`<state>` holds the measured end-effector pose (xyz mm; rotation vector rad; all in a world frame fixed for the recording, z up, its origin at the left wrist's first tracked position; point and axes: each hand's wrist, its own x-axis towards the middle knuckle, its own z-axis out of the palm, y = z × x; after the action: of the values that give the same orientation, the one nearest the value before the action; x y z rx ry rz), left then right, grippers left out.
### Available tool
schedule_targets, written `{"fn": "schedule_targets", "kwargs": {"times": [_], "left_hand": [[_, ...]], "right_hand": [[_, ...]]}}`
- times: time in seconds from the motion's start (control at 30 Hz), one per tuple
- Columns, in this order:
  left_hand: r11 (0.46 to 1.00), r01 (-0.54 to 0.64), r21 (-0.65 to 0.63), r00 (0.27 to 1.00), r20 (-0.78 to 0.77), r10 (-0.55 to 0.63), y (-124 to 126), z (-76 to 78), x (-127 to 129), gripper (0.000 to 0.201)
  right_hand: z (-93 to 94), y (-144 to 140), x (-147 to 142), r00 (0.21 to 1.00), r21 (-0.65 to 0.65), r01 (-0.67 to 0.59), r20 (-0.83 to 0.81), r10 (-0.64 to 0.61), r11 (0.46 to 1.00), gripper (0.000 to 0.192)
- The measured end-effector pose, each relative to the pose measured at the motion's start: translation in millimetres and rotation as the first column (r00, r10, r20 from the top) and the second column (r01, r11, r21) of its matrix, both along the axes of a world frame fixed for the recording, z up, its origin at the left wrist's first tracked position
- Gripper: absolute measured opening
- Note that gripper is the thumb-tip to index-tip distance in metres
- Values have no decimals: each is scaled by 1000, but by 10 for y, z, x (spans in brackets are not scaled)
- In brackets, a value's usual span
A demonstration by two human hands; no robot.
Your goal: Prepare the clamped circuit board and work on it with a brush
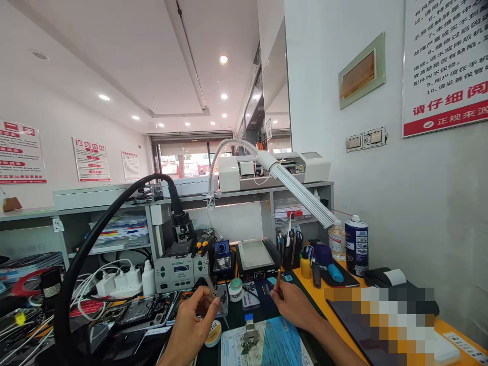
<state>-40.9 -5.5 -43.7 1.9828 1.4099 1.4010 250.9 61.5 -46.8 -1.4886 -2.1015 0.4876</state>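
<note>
two hands gripping: left hand [192, 320] tweezers [215, 297], right hand [295, 305] brown stick [278, 280]; board [249, 338] between, below.

The left hand [192, 317] sat at the 7 o'clock position of the bench with tweezers [214, 294] pinched in it, and the right hand [293, 304] at 5 o'clock held a thin tool [278, 281] upright. Between and before both hands, at 6 o'clock, a small fixture [249, 338] lay on the work mat [282, 343]. The soldering station [179, 271] stood behind the left hand at 11 o'clock, the hot plate [254, 258] at 12 o'clock, and the spray can [356, 245] at 2 o'clock beside the wall.
</note>
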Motion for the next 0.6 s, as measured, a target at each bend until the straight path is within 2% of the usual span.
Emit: {"fn": "schedule_targets", "kwargs": {"times": [0.6], "left_hand": [[1000, -9, 7, 1000, -15, 9, -24, 2, -7, 36]], "right_hand": [[-68, 93, 22, 998, 61, 41, -45, -38, 997, 29]]}}
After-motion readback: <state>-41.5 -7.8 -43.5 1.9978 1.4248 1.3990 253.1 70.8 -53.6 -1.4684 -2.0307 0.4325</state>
